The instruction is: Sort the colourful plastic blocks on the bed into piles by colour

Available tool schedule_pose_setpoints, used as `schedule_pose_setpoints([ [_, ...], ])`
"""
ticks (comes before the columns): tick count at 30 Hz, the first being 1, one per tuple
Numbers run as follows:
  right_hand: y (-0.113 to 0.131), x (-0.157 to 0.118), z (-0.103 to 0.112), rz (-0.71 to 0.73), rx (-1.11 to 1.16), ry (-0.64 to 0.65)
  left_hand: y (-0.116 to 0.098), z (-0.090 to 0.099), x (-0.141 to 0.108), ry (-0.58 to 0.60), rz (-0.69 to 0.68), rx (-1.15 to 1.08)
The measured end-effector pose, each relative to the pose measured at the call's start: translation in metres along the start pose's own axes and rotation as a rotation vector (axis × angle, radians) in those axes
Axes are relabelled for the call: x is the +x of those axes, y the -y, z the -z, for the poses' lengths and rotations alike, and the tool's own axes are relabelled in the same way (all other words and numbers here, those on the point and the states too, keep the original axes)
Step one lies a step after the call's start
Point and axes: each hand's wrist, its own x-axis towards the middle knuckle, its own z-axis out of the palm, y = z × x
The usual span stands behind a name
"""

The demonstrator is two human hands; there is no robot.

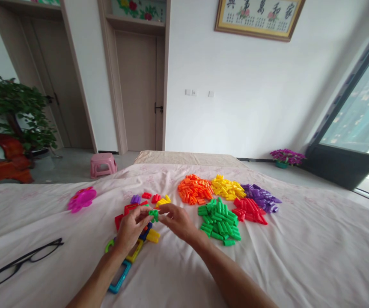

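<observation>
Holding: one small green piece, pinched by the thumb and fingers of the left hand and met on its opposite side by the closed fingertips of the right hand; raised in front of the body, above the left-hand cluster. Exact form hidden by the fingers.

Stock, to the right, on a pale patterned cloth: five loose piles, each of one colour. Orange pile and yellow pile, at the back; purple pile, far right; red pile, in front of it; green pile, nearest the body.

Cluster, around and beneath the left hand: yellow frame; blue frame, nearest the body; yellow pieces. Behind: a few small purple pieces. Joints largely covered; whether all are joined, cannot tell.

Progress, as judged: colours grouped; a few parts set out on the left; the green piece in hand, not yet set down. Remaining: most stock, loose and unjoined.
</observation>
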Motion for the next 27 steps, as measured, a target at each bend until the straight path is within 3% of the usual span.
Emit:
schedule_pose_setpoints([
  [3,0.013,-0.003,-0.012,-0.007,-0.017,0.005,-0.002,-0.002,-0.002,0.032,0.016,-0.013],
  [6,0.019,-0.005,-0.003,-0.003,-0.181,-0.038,-0.003,0.002,-0.002,0.053,0.066,-0.036],
  [8,0.022,-0.006,0.016,-0.022,-0.292,-0.056,-0.002,0.012,0.0,-0.018,0.1,-0.046],
  [10,0.025,-0.009,0.042,-0.075,-0.378,-0.044,0.002,0.028,0.004,-0.174,0.096,-0.006],
  [14,0.023,-0.016,0.095,-0.186,-0.57,-0.004,0.024,0.069,0.011,-0.434,0.074,0.245],
  [17,0.017,-0.022,0.123,-0.292,-0.733,0.039,0.044,0.092,0.01,-0.51,0.178,0.385],
  [19,0.016,-0.026,0.134,-0.35,-0.819,0.077,0.053,0.099,0.009,-0.501,0.245,0.468],
  [23,0.02,-0.025,0.132,-0.345,-0.919,-0.004,0.064,0.099,0.012,-0.381,0.28,0.612],
  [27,0.019,-0.009,0.089,-0.142,-0.751,0.055,0.071,0.09,0.018,-0.191,0.128,0.667],
])
